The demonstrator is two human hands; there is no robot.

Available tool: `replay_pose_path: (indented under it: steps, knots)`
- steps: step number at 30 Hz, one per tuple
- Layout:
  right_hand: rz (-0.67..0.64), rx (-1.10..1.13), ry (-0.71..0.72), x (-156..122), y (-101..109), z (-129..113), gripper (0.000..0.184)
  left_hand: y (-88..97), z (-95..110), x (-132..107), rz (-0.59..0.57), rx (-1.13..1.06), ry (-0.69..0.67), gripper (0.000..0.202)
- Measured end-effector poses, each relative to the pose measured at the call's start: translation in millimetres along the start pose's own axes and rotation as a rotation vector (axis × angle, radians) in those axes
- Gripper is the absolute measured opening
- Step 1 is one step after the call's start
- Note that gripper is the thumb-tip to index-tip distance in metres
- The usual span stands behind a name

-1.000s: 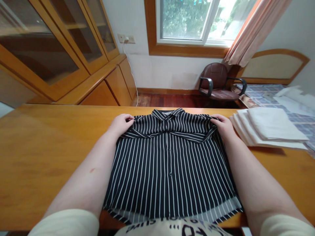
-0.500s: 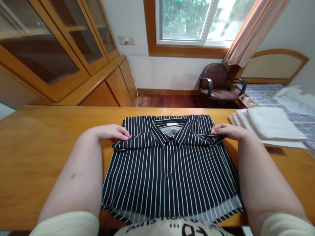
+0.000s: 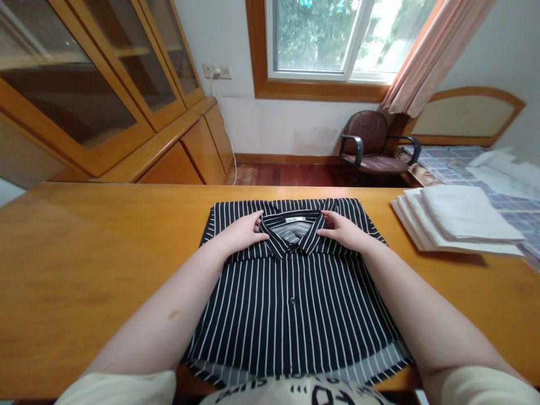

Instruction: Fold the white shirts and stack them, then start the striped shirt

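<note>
Resting my left hand (image 3: 242,232) and right hand (image 3: 343,232) open on the black striped shirt (image 3: 291,304), fingers gripping nothing beside the collar (image 3: 291,232), no sleeves showing

Table (image 3: 84,270): shirt (image 3: 291,315) at centre; stack of folded cloths (image 3: 455,222) to its right, apart.
Left hand (image 3: 244,233): on shirt, left of collar (image 3: 291,225).
Right hand (image 3: 343,232): on shirt, right of collar.
Behind table: cabinet (image 3: 97,95) left; chair (image 3: 367,140) below window (image 3: 324,39); bed (image 3: 447,160) right.
</note>
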State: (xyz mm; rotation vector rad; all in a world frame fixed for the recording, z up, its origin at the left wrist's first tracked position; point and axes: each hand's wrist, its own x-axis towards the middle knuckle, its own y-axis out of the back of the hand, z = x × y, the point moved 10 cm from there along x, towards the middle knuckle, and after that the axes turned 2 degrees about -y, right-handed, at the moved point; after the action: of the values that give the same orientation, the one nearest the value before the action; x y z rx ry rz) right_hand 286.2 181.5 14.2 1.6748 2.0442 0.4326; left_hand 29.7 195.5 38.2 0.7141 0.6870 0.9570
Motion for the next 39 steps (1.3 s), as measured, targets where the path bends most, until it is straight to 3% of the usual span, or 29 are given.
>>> replay_pose_path:
  steps: [4,8,11,13,15,17,20,23,25,27,30,35,39]
  knots:
    - [-0.167,0.196,0.036,-7.0,-10.4,-13.5,0.045,9.5,29.3,-7.7,-0.024,0.001,-0.150,0.036]
    - [-0.217,0.056,0.105,-26.4,7.3,-49.0,0.027,24.0,57.8,-29.9,-0.069,0.089,-0.279,0.011]
    - [-0.487,-0.187,0.119,-51.2,-9.3,-64.4,0.021,-0.8,68.2,-49.9,-0.306,0.137,-0.307,0.009]
    - [-0.716,-0.264,0.072,-72.1,-26.7,-62.5,0.024,-26.9,70.9,-65.9,-0.528,0.148,-0.307,0.017]
    - [-0.823,-0.259,0.018,-84.9,-32.8,-59.8,0.034,-40.1,71.8,-77.3,-0.659,0.121,-0.283,0.032]
    - [-0.722,-0.220,-0.013,-80.2,-18.9,-59.0,0.044,-30.9,69.8,-76.8,-0.618,0.069,-0.233,0.046]
    - [-0.288,-0.227,-0.048,-57.4,40.6,-48.3,0.045,14.4,49.1,-63.7,-0.335,0.036,-0.113,0.053]
    - [0.196,-0.376,-0.172,-51.0,109.9,-15.6,0.045,54.2,-0.8,-58.1,-0.068,0.107,0.104,0.053]
    - [0.378,-0.547,-0.320,-57.2,133.4,14.1,0.046,61.0,-43.6,-62.3,0.011,0.223,0.300,0.055]
    - [0.362,-0.646,-0.453,-62.0,131.3,44.9,0.045,54.5,-79.2,-69.4,0.023,0.341,0.448,0.056]
    - [0.254,-0.648,-0.517,-66.9,113.2,73.6,0.042,43.4,-107.1,-77.1,0.087,0.364,0.513,0.057]
    - [0.372,-0.629,-0.448,-73.1,119.1,66.4,0.029,43.8,-128.0,-86.0,0.200,0.193,0.583,0.054]
    - [0.437,-0.446,-0.383,-76.3,122.6,54.0,0.031,49.8,-135.3,-85.1,0.242,0.140,0.578,0.028]
